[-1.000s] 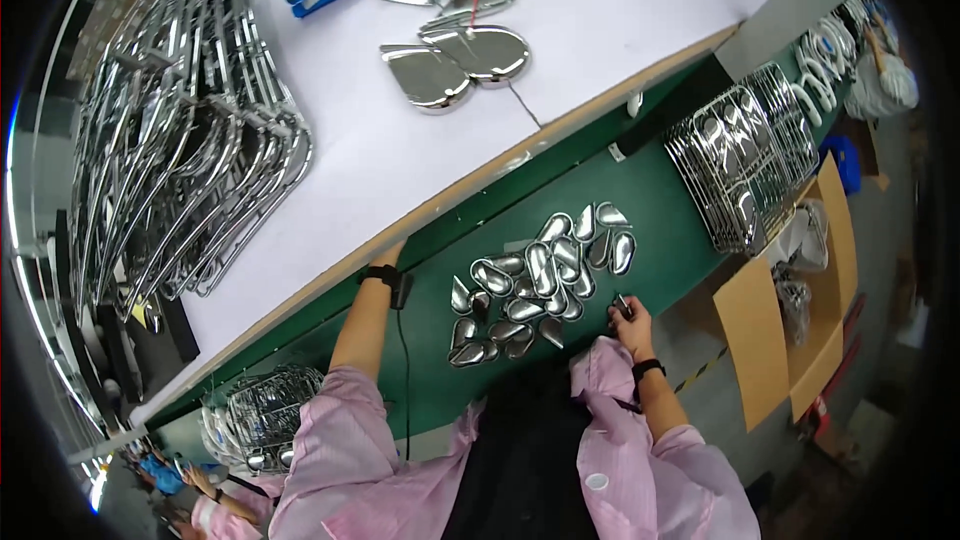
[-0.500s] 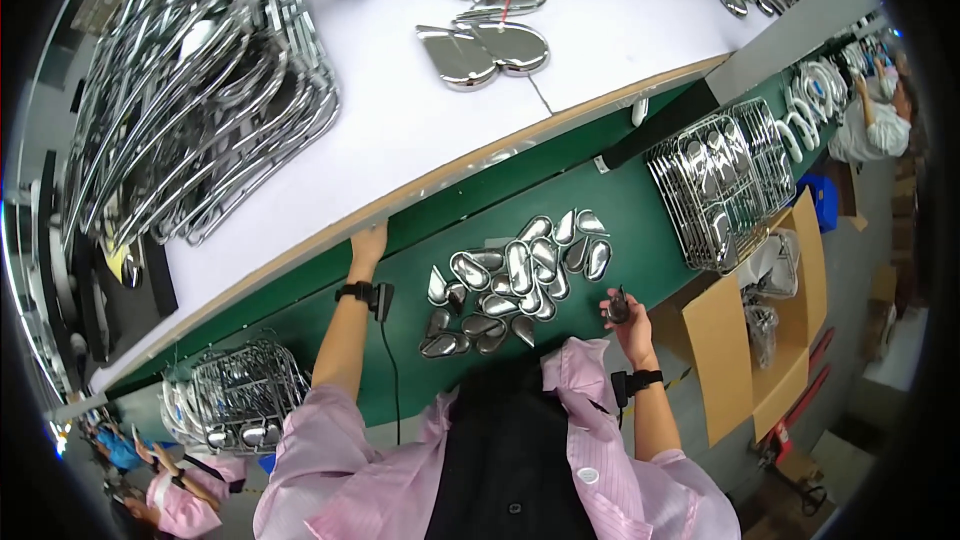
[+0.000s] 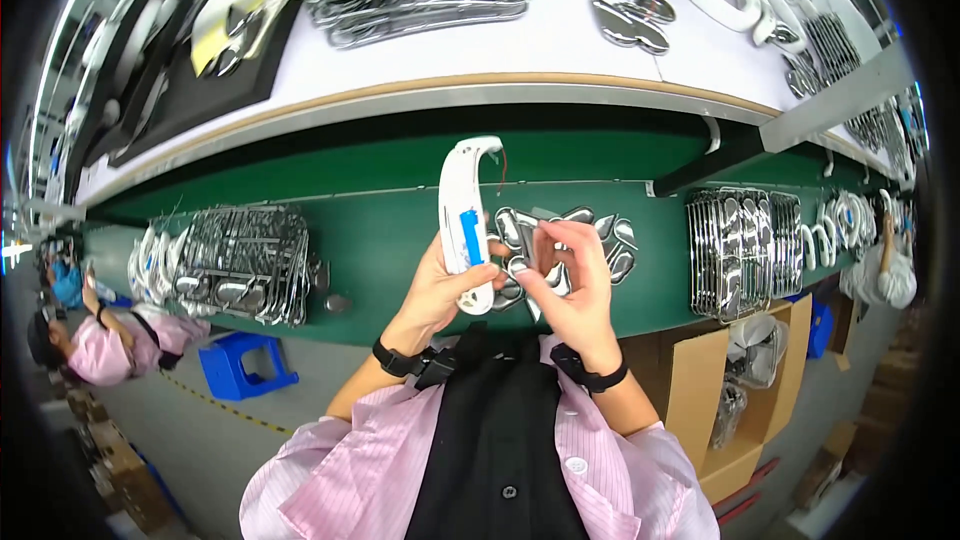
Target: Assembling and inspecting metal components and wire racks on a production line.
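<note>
My left hand (image 3: 447, 285) is closed round a long white curved plastic housing (image 3: 461, 190), upright with its hooked end away from me. A blue part (image 3: 472, 237) is fixed on it, and a thin red wire (image 3: 503, 168) trails from the hooked end. Beside it, my right hand (image 3: 575, 285) pinches a shiny chrome piece (image 3: 530, 245) between thumb and fingers, close to the housing. That piece is partly hidden and hard to tell from the chrome drop-shaped pieces (image 3: 621, 262) lying in a loose heap on the green table beneath.
Wire racks with chrome pieces stand on the green table (image 3: 380, 230), one at left (image 3: 240, 265), one at right (image 3: 745, 255). A white shelf (image 3: 420, 60) overhangs the far side. An open cardboard box (image 3: 690, 370) is at lower right, a blue stool (image 3: 245, 365) at lower left. Co-workers are at both sides.
My left hand has come back from under the shelf edge, now with the white housing. My right hand has moved left to meet it. The view has turned.
</note>
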`<state>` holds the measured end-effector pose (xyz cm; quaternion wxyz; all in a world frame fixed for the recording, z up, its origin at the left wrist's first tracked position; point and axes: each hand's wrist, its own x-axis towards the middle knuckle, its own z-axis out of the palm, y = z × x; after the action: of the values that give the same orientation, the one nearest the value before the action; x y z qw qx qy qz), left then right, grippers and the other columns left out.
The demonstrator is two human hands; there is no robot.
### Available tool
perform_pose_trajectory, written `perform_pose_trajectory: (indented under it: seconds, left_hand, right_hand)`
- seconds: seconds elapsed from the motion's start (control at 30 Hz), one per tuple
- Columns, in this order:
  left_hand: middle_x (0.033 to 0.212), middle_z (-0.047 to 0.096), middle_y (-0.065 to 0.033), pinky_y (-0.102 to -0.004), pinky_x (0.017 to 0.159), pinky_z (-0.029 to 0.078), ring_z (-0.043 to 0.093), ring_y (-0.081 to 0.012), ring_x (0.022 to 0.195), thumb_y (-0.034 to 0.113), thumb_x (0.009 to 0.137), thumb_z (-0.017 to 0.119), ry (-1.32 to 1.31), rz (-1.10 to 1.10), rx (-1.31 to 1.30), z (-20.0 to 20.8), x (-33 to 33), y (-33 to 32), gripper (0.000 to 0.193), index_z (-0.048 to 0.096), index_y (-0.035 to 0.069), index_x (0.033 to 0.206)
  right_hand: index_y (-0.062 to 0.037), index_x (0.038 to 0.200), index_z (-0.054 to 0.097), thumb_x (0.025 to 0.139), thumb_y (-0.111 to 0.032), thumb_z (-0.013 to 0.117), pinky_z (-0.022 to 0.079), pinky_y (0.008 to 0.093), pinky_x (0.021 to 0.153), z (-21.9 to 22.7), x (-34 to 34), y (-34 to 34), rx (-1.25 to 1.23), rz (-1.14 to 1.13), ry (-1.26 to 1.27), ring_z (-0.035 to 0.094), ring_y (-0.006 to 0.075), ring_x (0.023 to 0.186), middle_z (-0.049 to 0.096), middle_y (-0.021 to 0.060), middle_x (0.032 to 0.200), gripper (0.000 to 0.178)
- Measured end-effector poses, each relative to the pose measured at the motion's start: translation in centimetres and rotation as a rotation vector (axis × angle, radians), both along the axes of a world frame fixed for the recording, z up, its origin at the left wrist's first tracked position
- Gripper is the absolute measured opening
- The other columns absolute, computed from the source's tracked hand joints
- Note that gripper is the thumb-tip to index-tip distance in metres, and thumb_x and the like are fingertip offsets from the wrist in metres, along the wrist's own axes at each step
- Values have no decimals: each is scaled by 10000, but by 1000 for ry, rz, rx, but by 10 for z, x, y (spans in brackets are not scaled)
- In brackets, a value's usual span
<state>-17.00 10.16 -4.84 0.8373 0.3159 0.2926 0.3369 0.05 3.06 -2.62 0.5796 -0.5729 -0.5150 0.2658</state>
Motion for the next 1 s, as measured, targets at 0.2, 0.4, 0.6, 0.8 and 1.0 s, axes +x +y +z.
perform_pose_trajectory:
  seconds: [0.2, 0.4, 0.6, 0.8, 1.0]
  left_hand:
    - [1266, 500, -151, -394, 976, 434, 530, -234, 1159, 128, 833, 504, -50, 216, 197, 10, -7, -32, 642, 243, 53, 1415]
    - [1291, 456, -160, -376, 983, 423, 506, -245, 1173, 180, 807, 473, -186, 87, 242, 17, -12, -41, 691, 167, 52, 1413]
    - [1265, 456, -178, -408, 987, 423, 511, -265, 1163, 140, 782, 482, -191, 66, 264, 19, -12, -50, 735, 127, 59, 1420]
    - [1246, 466, -161, -384, 965, 439, 526, -235, 1139, 91, 863, 486, -137, 80, 317, 21, -14, -55, 639, 144, 48, 1401]
    - [1232, 482, -142, -357, 944, 457, 551, -196, 1101, 86, 962, 476, -15, 96, 371, 25, -11, -57, 486, 197, 35, 1357]
  right_hand:
    - [3, 1120, 612, 613, -106, 856, 494, 303, 708, 15, -44, -17, 120, -38, -244, 598, 210, 773, 591, 109, 944, 573]
    - [-2, 1105, 647, 602, -122, 865, 495, 320, 736, 15, -51, -36, 133, -43, -396, 588, 222, 869, 577, 101, 971, 561]
    - [-38, 1109, 656, 609, -193, 874, 484, 322, 679, 14, -52, -47, 136, -25, -408, 581, 228, 824, 557, 98, 951, 567]
    - [-37, 1100, 664, 608, -195, 874, 495, 319, 670, 15, -53, -49, 147, -5, -412, 585, 220, 812, 552, 96, 949, 557]
    - [-38, 1102, 664, 615, -168, 870, 506, 313, 671, 14, -50, -49, 152, 32, -405, 585, 200, 787, 530, 87, 961, 545]
